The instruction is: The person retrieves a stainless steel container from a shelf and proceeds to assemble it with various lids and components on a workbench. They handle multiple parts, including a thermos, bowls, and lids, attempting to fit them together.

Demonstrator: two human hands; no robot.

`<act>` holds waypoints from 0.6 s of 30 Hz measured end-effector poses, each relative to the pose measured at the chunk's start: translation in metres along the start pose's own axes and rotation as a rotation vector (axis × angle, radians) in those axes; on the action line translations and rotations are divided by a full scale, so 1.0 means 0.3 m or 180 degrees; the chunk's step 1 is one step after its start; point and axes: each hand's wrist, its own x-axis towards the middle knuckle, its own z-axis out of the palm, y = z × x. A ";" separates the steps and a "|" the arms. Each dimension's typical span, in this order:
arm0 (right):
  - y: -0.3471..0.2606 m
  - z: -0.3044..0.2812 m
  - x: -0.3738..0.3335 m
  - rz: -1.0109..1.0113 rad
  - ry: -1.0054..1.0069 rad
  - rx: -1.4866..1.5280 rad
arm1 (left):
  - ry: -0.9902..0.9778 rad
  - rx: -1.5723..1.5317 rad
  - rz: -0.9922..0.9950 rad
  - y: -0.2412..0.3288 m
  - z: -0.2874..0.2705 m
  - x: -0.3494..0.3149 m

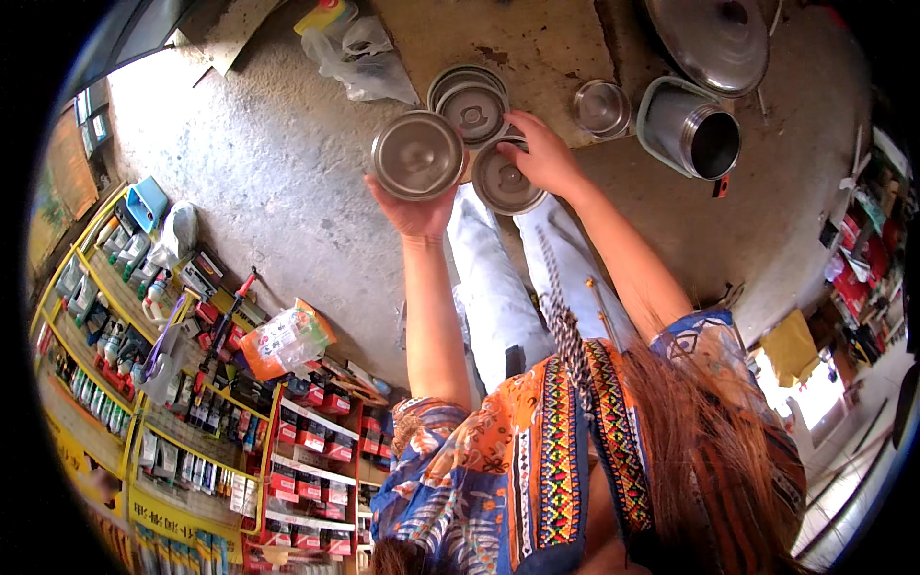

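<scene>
My left hand (pixel 422 213) is closed around a round stainless steel bowl (pixel 416 155), holding it tilted so that its round face shows. In my right hand (pixel 546 155) is a round metal lid (pixel 506 182) with a raised fitting at its centre, gripped at its upper edge above my lap. Just beyond both hands, at the table's near edge, stands a similar lid (pixel 473 111) with another round metal rim (pixel 464 75) partly hidden behind it. The bowl's underside and the fingers beneath it are hidden.
The worn wooden table (pixel 537 48) bears a small round metal container (pixel 602 107). To its right are a tall steel cylinder (pixel 707 140), a green-rimmed tub (pixel 654 107) and a large metal lid (pixel 714 43). A plastic bag (pixel 362 59) lies left; stocked shelves (pixel 144 331) stand lower left.
</scene>
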 end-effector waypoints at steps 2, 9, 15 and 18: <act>0.006 -0.005 0.012 -0.0174 0.0105 0.0189 | 0.0073 0.0072 0.0017 -0.002 0.000 0.007; -0.015 -0.048 -0.013 0.0052 0.0378 0.0881 | -0.0402 -0.0419 -0.0346 0.016 -0.088 -0.071; -0.083 -0.045 -0.055 -0.0056 0.0411 0.0832 | -0.0200 0.0380 -0.0694 -0.009 -0.190 -0.265; -0.112 -0.034 -0.071 -0.0209 0.0176 0.1273 | 0.0257 -0.0029 -0.0717 0.002 -0.216 -0.305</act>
